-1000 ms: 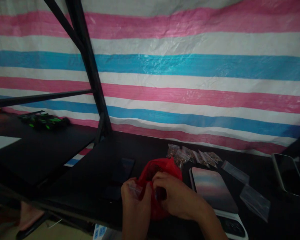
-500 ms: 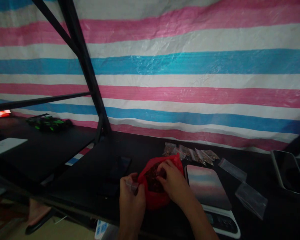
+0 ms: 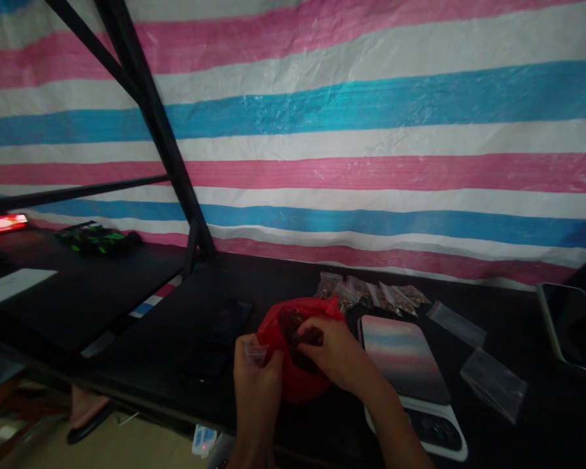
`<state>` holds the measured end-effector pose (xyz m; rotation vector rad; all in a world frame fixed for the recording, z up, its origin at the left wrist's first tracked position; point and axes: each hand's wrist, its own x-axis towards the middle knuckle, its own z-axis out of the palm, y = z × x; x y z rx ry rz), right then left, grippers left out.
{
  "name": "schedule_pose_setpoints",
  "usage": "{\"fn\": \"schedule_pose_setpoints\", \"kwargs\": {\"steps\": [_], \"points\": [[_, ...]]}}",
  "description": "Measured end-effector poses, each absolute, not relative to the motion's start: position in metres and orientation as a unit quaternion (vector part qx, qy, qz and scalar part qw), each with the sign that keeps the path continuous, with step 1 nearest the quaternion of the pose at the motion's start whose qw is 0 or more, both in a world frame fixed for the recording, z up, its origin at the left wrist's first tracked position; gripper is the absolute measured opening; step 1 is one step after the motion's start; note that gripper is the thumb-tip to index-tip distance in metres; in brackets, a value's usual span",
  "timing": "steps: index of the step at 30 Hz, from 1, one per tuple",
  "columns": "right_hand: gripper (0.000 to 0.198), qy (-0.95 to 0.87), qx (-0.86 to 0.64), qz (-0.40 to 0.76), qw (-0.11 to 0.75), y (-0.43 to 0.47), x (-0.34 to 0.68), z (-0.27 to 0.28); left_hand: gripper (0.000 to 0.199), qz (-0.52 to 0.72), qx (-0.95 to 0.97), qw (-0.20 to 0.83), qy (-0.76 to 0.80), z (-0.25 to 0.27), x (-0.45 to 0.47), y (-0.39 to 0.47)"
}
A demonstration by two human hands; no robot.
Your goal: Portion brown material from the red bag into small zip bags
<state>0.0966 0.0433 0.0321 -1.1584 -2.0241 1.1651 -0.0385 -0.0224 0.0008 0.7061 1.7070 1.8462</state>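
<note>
While your left hand [image 3: 258, 384] grips a baggie [image 3: 255, 354], your right hand [image 3: 334, 352] dips into the red bag [image 3: 305, 385]

It sits open at lower centre of the frame. Your right fingers curl over the pieces [image 3: 290, 323] inside; I cannot tell whether they hold any. You seem to be picking some out; the next move likely calls for a firm pinch and the baggie's mouth open.

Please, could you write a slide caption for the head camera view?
Beside a scale, the right hand dips into an open red bag while the left hand holds a small clear bag.
</note>
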Motion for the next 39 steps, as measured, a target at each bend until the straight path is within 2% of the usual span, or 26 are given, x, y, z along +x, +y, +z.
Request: {"fn": "schedule_pose_setpoints", "kwargs": {"steps": [11, 19, 25, 30, 32, 35, 39], "points": [[0.009, -0.722, -0.369, 0.545, 0.215, 0.040, 0.105, 0.038, 0.040, 0.714, 0.245, 0.214, 0.620, -0.003, -0.057, -0.018], [0.027, -0.643, -0.394, 0.565, 0.335, 0.054, 0.112, 0.035, 0.047, 0.718, 0.335, 0.084, 0.604, 0.004, -0.059, -0.023], [0.037, -0.614, -0.371, 0.597, 0.359, 0.044, 0.115, 0.060, 0.053, 0.654, 0.476, 0.194, 0.555, 0.000, -0.052, -0.039], [0.031, -0.615, -0.334, 0.605, 0.380, 0.033, 0.112, 0.075, 0.044, 0.659, 0.483, 0.188, 0.545, -0.006, -0.045, -0.032], [0.023, -0.635, -0.341, 0.577, 0.383, 0.027, 0.108, 0.080, 0.040, 0.642, 0.501, 0.177, 0.553, -0.012, -0.045, -0.027], [0.017, -0.700, -0.380, 0.469, 0.382, 0.020, 0.102, 0.085, 0.039, 0.615, 0.520, 0.172, 0.567, -0.019, -0.048, -0.024], [0.029, -0.765, -0.381, 0.353, 0.381, 0.014, 0.097, 0.090, 0.039, 0.616, 0.512, 0.140, 0.583, -0.021, -0.047, -0.023]]}}
